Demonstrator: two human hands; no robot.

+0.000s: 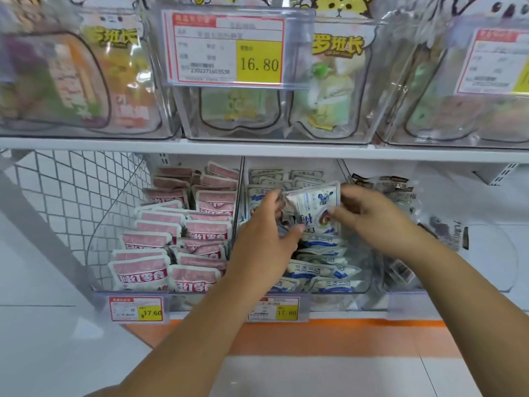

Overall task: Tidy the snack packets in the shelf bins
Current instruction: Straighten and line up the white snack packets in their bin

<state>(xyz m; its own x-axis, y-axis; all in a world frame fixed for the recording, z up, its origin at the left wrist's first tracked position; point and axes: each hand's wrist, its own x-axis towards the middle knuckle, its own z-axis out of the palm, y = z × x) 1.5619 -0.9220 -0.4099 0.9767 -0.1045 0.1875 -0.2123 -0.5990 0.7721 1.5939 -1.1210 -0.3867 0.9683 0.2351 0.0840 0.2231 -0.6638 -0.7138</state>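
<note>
A clear middle bin (329, 295) on the lower shelf holds several blue-and-white snack packets (317, 269). Both my hands are inside it. My left hand (266, 230) curls its fingers round a small bunch of packets at the bin's left side. My right hand (372, 216) pinches the right edge of one blue-and-white packet (315, 203), which is lifted upright above the pile. The left bin holds rows of pink packets (171, 239). The right bin holds dark clear-wrapped packets (400, 190).
A shelf board (257, 146) runs just above the bins, carrying clear boxes of large snack bags and a 16.80 price tag (229, 48). A white wire mesh panel (71, 196) closes the left. Price tags (136, 308) hang on the lower shelf's front edge, above an orange floor strip.
</note>
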